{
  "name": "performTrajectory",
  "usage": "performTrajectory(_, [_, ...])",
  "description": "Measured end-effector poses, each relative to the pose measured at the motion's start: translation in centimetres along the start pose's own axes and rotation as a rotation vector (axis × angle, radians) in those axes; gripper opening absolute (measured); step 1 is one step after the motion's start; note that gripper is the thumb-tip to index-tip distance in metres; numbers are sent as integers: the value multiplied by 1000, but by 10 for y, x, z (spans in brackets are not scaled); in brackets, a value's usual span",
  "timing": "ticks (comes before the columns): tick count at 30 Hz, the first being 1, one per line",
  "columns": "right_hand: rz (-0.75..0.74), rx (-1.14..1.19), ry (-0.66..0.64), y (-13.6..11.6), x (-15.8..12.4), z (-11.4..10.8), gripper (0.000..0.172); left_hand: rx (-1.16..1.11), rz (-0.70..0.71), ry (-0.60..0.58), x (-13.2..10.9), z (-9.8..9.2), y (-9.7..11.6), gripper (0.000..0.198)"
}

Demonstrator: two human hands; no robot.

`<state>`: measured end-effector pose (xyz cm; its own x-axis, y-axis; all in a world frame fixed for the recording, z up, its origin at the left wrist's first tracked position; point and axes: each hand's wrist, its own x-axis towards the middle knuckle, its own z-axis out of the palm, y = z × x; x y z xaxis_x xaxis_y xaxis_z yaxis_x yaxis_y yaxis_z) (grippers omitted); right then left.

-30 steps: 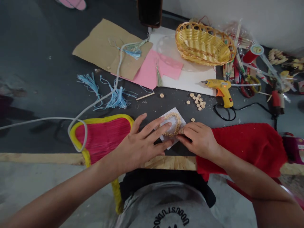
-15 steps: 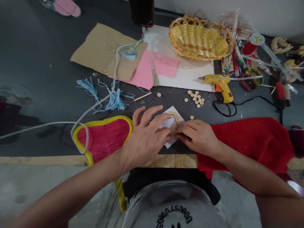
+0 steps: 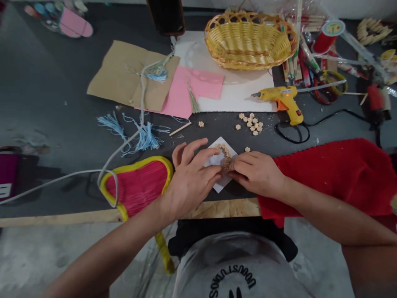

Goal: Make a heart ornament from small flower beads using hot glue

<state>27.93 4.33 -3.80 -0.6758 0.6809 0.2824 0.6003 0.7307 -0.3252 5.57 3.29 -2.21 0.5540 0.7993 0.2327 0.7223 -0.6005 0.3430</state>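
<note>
A small white card [image 3: 221, 185] lies near the table's front edge, bearing a ring of tiny beige wooden flowers [image 3: 223, 151]. My left hand [image 3: 190, 179] rests on the card's left side, fingers curled and pressing on the ring. My right hand [image 3: 256, 171] lies at the card's right side, fingertips pinched against the ring. Loose wooden flowers [image 3: 250, 122] lie in a small heap just beyond the card, with single ones beside it.
A yellow glue gun [image 3: 281, 98] with black cord lies right of the heap. Red cloth [image 3: 335, 174] covers the right front. A red fan with yellow rim [image 3: 136, 186], blue tassels [image 3: 136, 132], a wicker basket [image 3: 249, 39], brown and pink papers lie around.
My left hand's fingers have curled in from flat onto the ring. The view has tilted, so everything sits lower and more to the left; my right hand has stayed at the ring.
</note>
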Motion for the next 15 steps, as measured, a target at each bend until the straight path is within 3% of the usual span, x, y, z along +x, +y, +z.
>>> performTrajectory(15, [-1, 14, -30, 1, -1, 1, 19, 33, -23, -23, -5, -4, -1, 12])
